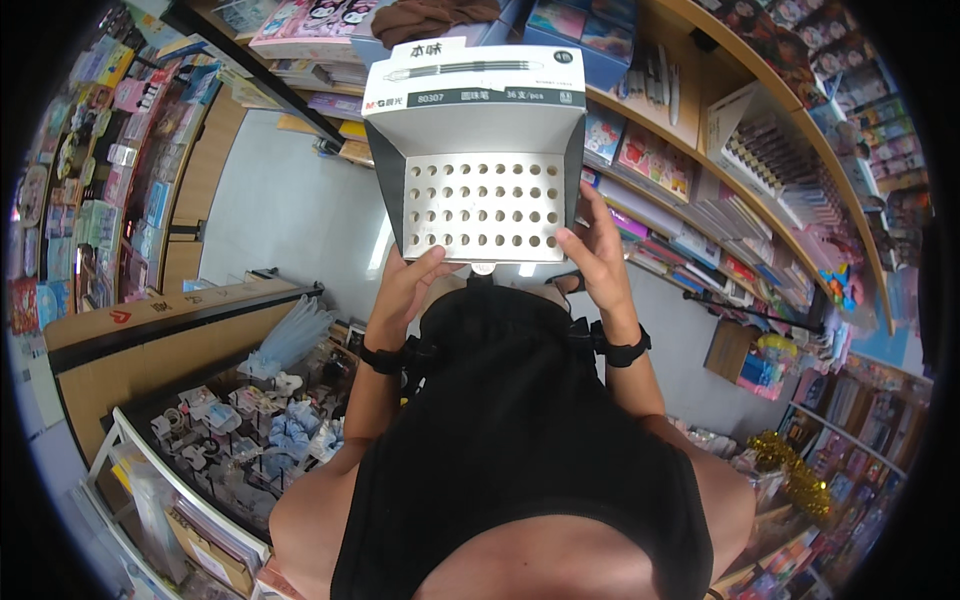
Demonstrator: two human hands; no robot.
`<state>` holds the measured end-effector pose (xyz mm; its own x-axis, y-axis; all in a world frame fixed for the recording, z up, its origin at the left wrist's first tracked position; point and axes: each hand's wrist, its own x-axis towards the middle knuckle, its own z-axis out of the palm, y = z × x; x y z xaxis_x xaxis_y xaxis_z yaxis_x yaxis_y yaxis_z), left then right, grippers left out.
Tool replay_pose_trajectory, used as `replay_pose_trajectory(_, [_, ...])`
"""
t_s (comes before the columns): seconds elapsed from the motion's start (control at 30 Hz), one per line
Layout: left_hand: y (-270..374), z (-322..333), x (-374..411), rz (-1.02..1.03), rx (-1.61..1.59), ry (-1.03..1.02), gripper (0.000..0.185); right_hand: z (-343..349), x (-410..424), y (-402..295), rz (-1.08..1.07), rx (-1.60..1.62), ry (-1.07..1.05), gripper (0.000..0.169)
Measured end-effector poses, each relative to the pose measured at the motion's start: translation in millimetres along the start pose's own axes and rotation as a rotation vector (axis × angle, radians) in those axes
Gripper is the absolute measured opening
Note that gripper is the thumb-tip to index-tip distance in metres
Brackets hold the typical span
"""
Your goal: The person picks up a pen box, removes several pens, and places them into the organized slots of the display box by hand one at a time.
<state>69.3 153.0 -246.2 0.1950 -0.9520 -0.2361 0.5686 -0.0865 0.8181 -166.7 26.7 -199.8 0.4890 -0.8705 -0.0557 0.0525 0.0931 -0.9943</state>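
Both my hands hold a cardboard pen display box (480,135) out in front of my body, its printed lid raised at the far side. Inside it a white insert (484,204) shows rows of round holes, and no pens stand in them. My left hand (409,289) grips the near left corner, thumb on the front edge. Around the right side wraps my right hand (600,255), its thumb at the near right corner and its fingers along the outer wall. The undersides of both grips are hidden.
A curved wooden shelf (694,146) with pens, a white pen box (750,142) and notebooks runs along the right. At lower left stands a bin of hair accessories (247,427). Gold tinsel (791,472) hangs at lower right. Stocked racks (112,172) line the far left.
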Motion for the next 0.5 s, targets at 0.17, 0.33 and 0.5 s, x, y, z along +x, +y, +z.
replay_pose_trajectory(0.17, [-9.4, -10.1, 7.5, 0.077, -0.182, -0.016, 0.07, -5.8, -3.8, -8.7, -0.014, 0.021, 0.004, 0.069])
replay_pose_trajectory(0.33, [-11.9, -16.3, 20.4, 0.121, -0.389, 0.058, 0.07, -4.2, -8.3, -1.0, 0.007, 0.038, -0.032, 0.07])
replay_pose_trajectory(0.5, [-6.8, -21.3, 19.0, 0.167, -0.221, 0.125, 0.069, -7.7, 2.0, -0.4, 0.043, -0.074, -0.069, 0.069])
